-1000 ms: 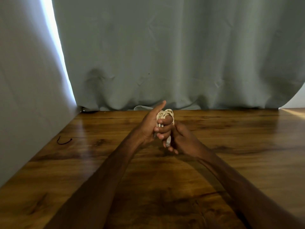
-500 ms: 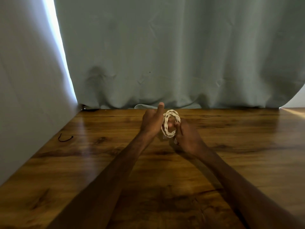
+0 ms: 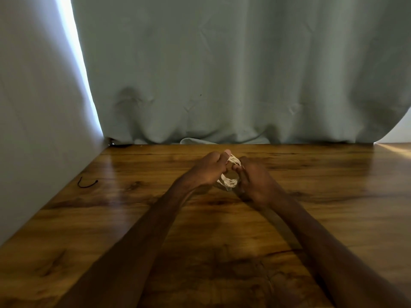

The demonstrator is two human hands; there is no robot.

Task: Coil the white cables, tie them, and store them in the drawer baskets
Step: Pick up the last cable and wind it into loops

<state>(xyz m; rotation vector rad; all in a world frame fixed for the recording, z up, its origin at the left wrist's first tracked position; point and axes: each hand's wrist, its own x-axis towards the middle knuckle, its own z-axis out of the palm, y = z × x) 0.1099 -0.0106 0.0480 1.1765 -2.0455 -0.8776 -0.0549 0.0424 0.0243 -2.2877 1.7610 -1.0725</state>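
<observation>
A white cable [image 3: 230,182] wound into a small ring sits between both hands, just above the wooden table [image 3: 133,218] near its far middle. My left hand [image 3: 209,168] grips the ring's left side, fingers curled and thumb up at the top. My right hand [image 3: 255,181] grips the right side with curled fingers. The ring's upper and lower arcs show; its sides are hidden by my fingers. No drawer or basket is in view.
A short black tie [image 3: 86,183] lies on the table at the left, close to the grey wall [image 3: 33,130]. A grey-green curtain [image 3: 222,74] hangs along the table's far edge.
The bundle gripped in my left fist has been opened into a ring held by both hands. Both hands have lowered slightly toward the table.
</observation>
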